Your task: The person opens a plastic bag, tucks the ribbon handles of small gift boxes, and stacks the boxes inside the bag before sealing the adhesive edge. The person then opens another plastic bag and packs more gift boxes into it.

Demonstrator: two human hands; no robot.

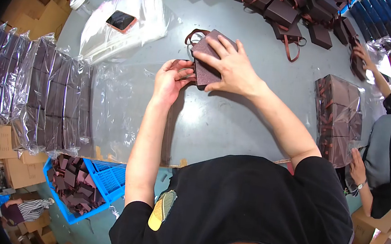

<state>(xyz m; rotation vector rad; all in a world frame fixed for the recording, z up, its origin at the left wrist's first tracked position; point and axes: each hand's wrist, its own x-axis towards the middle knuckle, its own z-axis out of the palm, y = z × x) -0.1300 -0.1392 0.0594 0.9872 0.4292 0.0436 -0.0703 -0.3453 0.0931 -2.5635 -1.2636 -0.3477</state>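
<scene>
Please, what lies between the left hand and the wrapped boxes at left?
Clear plastic film on the table, between the left hand and wrapped boxes, in the head view.

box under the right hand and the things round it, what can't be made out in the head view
All in the head view:
- box: underside faces the table; part of the top is covered by the right hand
- left hand: what its fingers pinch, if anything, is unclear among the ribbon and box edge
- pile of boxes: cut off by the top edge
- blue crate: lower contents hidden by those on top
</scene>
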